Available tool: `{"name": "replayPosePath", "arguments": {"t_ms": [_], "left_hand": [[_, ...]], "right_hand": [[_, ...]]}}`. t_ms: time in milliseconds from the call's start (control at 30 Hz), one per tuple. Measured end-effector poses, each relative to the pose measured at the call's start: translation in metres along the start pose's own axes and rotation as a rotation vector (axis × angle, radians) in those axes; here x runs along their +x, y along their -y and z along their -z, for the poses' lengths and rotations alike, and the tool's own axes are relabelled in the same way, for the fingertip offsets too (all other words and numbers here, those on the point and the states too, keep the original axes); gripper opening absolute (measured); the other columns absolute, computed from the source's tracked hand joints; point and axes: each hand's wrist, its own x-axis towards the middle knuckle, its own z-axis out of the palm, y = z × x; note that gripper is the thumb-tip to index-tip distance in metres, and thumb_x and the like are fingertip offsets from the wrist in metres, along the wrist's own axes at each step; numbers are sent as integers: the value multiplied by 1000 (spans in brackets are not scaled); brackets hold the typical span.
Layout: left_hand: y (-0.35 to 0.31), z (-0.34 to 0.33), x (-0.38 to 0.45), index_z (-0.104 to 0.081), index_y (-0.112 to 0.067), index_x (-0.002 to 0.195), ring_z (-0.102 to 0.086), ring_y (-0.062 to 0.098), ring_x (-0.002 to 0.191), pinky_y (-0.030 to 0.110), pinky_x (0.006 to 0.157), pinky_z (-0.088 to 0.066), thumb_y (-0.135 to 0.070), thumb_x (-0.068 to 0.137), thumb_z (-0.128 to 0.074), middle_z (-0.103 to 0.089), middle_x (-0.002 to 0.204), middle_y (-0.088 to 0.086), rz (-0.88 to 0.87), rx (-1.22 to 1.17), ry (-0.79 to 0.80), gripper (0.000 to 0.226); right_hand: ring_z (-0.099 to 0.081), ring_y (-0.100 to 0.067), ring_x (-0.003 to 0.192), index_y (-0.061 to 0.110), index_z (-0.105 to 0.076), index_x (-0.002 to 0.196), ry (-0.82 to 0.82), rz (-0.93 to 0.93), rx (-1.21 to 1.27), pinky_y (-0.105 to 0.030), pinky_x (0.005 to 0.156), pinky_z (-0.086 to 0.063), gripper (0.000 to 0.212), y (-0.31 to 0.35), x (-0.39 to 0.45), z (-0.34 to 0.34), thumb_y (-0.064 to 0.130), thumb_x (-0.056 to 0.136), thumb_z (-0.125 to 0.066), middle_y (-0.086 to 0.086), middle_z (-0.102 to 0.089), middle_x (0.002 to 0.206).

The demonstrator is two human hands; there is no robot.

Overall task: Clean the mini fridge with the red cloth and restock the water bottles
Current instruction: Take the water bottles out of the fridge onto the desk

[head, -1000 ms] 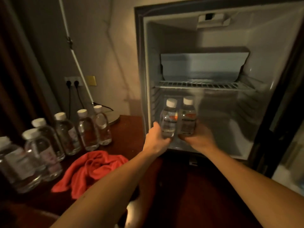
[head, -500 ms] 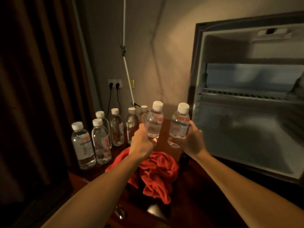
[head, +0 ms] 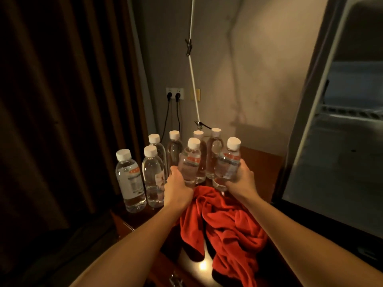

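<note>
My left hand [head: 178, 188] grips a clear water bottle [head: 190, 160] with a white cap. My right hand [head: 240, 180] grips a second water bottle [head: 229, 160]. Both bottles are upright, low over the dark wooden tabletop [head: 261, 162], just in front of a cluster of several more water bottles [head: 153, 175]. The red cloth [head: 226, 226] lies crumpled on the table between my forearms. The mini fridge [head: 342, 141] stands open at the right edge, its inside holding only a wire shelf [head: 350, 113].
A dark curtain [head: 62, 100] fills the left side. On the wall behind the bottles is a socket [head: 174, 94] with two black plugs. A thin white rod [head: 193, 65] slants down to the table behind the bottles.
Both hands carried the two bottles out of the fridge, leftward, and lowered them to the cluster of bottles on the table. The view swung left with them.
</note>
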Motion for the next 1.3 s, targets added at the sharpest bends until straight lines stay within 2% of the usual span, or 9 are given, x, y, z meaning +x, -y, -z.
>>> {"name": "replayPosePath", "arguments": {"t_ms": [100, 233, 400, 567, 733, 833, 967, 1100, 1300], "left_hand": [[7, -5, 0, -36, -4, 128, -59, 34, 111, 42, 88, -51, -23, 85, -68, -59, 121, 14, 55, 12, 27, 58], [13, -6, 5, -30, 7, 142, -54, 34, 122, 43, 100, -47, -31, 87, -71, -55, 131, 18, 85, 38, 13, 79], [19, -8, 1, -40, 5, 134, -59, 31, 114, 42, 94, -52, -33, 87, -71, -61, 120, 15, 59, 50, 3, 68], [17, -9, -3, -57, 1, 111, -62, 36, 107, 41, 86, -53, -37, 88, -68, -65, 111, 18, 111, 122, 36, 46], [13, -6, -17, -54, 2, 114, -61, 40, 108, 42, 87, -51, -50, 92, -57, -64, 115, 22, 139, 210, 90, 56], [3, -1, -34, -49, 1, 122, -58, 41, 114, 45, 92, -49, -57, 92, -50, -60, 124, 22, 124, 270, 109, 66], [-21, 1, -66, -50, -5, 126, -55, 36, 118, 43, 92, -47, -54, 96, -45, -55, 129, 15, -15, 388, 120, 57], [-54, -9, -96, -52, -11, 122, -53, 29, 120, 43, 96, -46, -53, 96, -45, -54, 128, 9, -214, 406, 168, 49], [-110, -35, -143, -41, -11, 140, -37, 25, 138, 38, 110, -34, -50, 99, -41, -40, 150, 9, -552, 539, 231, 56]], "right_hand": [[-64, -13, 95, 20, -57, 107, 57, -39, 8, -25, 75, -47, 61, -6, 2, -6, 21, 56, -91, 5, -68, 98], [-63, -13, 93, 22, -59, 104, 128, -43, -54, -23, 70, -42, 58, -5, 7, -14, 30, 56, -91, 8, -65, 92], [-62, -14, 100, 23, -58, 108, 231, -48, -66, -23, 75, -44, 59, 2, 10, -25, 36, 59, -89, 3, -68, 105], [-60, -20, 110, 23, -58, 112, 283, -12, -129, -28, 82, -47, 62, 4, 3, -23, 48, 62, -84, 2, -68, 112], [-62, -23, 104, 22, -60, 107, 340, -3, -246, -32, 76, -48, 57, 2, -9, -8, 61, 68, -74, -1, -68, 110], [-60, -30, 108, 21, -57, 115, 321, 38, -365, -36, 84, -50, 48, -2, -24, 8, 53, 80, -66, -8, -65, 114], [-57, -35, 114, 17, -52, 127, 245, 55, -496, -41, 92, -49, 51, 1, -54, 46, 46, 87, -59, -15, -63, 120], [-59, -31, 112, 18, -47, 136, 166, 51, -615, -37, 87, -49, 52, -1, -88, 95, 43, 92, -55, -11, -63, 120], [-53, -26, 120, 16, -43, 137, 96, -74, -767, -40, 91, -47, 48, -18, -131, 177, 42, 97, -50, -5, -56, 131]]}}
